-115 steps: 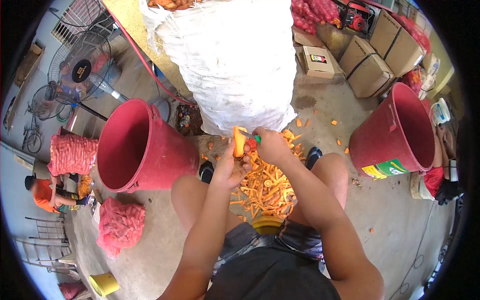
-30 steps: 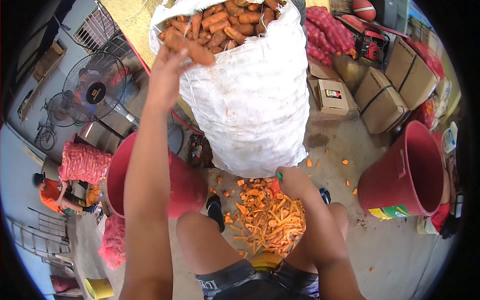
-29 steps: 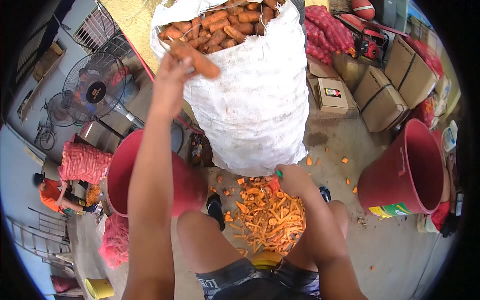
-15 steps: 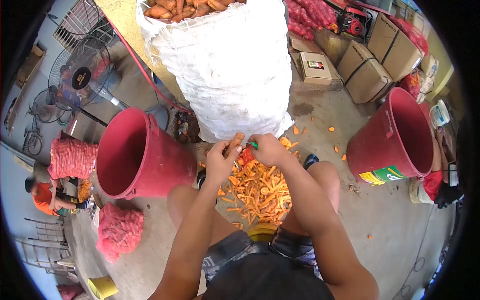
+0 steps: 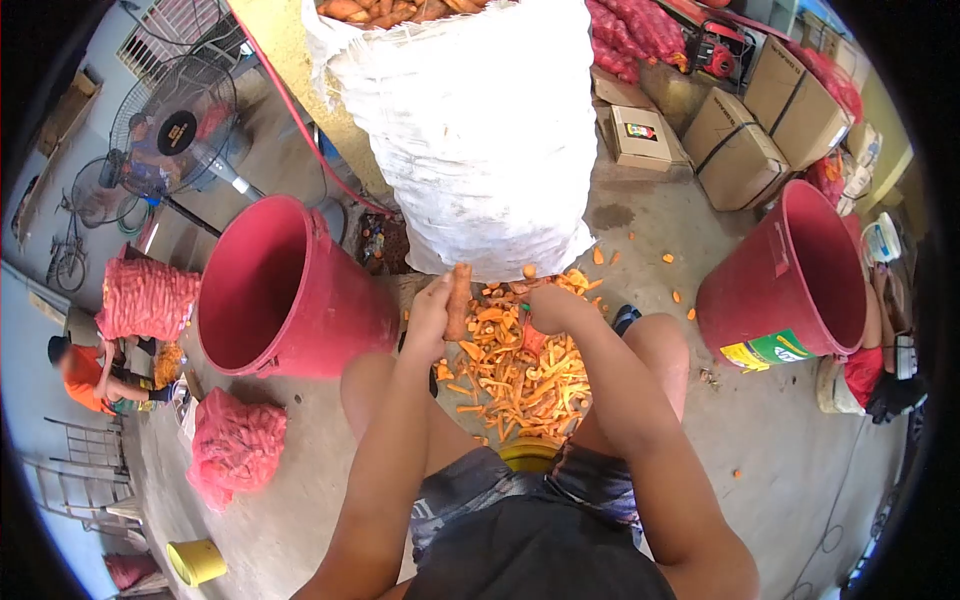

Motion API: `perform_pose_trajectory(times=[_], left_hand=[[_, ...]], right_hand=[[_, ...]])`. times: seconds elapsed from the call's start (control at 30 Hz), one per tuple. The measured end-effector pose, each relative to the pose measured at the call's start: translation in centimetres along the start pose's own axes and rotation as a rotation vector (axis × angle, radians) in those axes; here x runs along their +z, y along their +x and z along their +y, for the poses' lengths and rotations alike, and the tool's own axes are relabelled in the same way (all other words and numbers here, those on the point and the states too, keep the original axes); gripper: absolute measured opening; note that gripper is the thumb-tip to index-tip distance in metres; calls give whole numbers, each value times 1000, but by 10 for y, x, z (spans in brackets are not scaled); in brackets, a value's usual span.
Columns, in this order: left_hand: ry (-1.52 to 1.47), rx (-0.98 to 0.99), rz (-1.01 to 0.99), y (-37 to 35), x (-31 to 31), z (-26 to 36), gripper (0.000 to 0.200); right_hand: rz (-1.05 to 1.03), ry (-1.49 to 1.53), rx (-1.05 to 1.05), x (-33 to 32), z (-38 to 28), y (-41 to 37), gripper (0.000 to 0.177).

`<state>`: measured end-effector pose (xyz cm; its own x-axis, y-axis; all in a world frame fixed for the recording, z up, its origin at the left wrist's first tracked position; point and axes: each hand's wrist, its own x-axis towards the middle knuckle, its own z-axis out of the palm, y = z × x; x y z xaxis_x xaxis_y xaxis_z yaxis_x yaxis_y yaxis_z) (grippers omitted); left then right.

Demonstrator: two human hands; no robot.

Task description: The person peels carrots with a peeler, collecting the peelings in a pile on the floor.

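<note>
My left hand [image 5: 430,312] is wrapped round a carrot [image 5: 460,300] with brownish-orange skin, held upright in front of the white sack. A little to the right, my right hand [image 5: 562,308] is closed on a small tool with a green handle [image 5: 524,309]; most of it is hidden by the fingers. A small round orange piece [image 5: 529,271] shows just beyond that hand. Below both hands, between my legs, lies a heap of orange strips and cut pieces [image 5: 530,385].
The tall white sack [image 5: 480,140], full of carrots, stands ahead. Red bins flank me, one at left [image 5: 330,310] and one at right [image 5: 735,290]. Pink mesh sacks [image 5: 237,445] and a fan [image 5: 175,130] are on the left. Another person [image 5: 88,375] sits far left; cardboard boxes [image 5: 740,150] stand back right.
My hands have moved apart: the left, with the carrot, has shifted slightly left, and the right has moved right and down. The carrot now stands more upright. The whole view has shifted slightly.
</note>
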<state>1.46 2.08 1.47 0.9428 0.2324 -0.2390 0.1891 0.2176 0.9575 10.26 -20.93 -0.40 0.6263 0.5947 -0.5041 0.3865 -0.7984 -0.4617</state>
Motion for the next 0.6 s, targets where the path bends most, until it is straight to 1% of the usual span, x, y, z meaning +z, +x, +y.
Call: perform_pose_trajectory(times=[0.03, 0.07, 0.1, 0.13, 0.2, 0.27, 0.33, 0.4, 0.5, 0.6], left_hand=[[-127, -157, -32, 3, -7, 2, 36], [-252, -314, -68, 6, -11, 2, 39], [-372, -344, -120, 5, -8, 5, 44], [-368, -353, -119, 8, -9, -1, 44], [-316, -339, -98, 13, -4, -4, 45], [-282, -332, -68, 12, 2, -3, 45], [-243, -330, -35, 15, 3, -9, 46], [-385, -202, -70, 17, 3, -17, 49], [-477, -260, -38, 19, 9, -17, 47], [-431, -277, -35, 9, 14, -12, 45]], right_hand=[[-3, -5, -3, -7, -2, -8, 38], [23, 24, -77, -15, -3, -18, 42], [47, 56, -149, -18, -3, -25, 47], [43, 64, -146, -18, -2, -26, 47], [232, 246, -163, -27, -4, -30, 54], [239, 299, -171, -39, -11, -39, 54], [300, 414, -176, -41, -14, -41, 55], [308, 466, -176, -37, -18, -38, 53], [325, 539, -197, -36, -25, -37, 53], [339, 577, -227, -30, -31, -35, 53]])
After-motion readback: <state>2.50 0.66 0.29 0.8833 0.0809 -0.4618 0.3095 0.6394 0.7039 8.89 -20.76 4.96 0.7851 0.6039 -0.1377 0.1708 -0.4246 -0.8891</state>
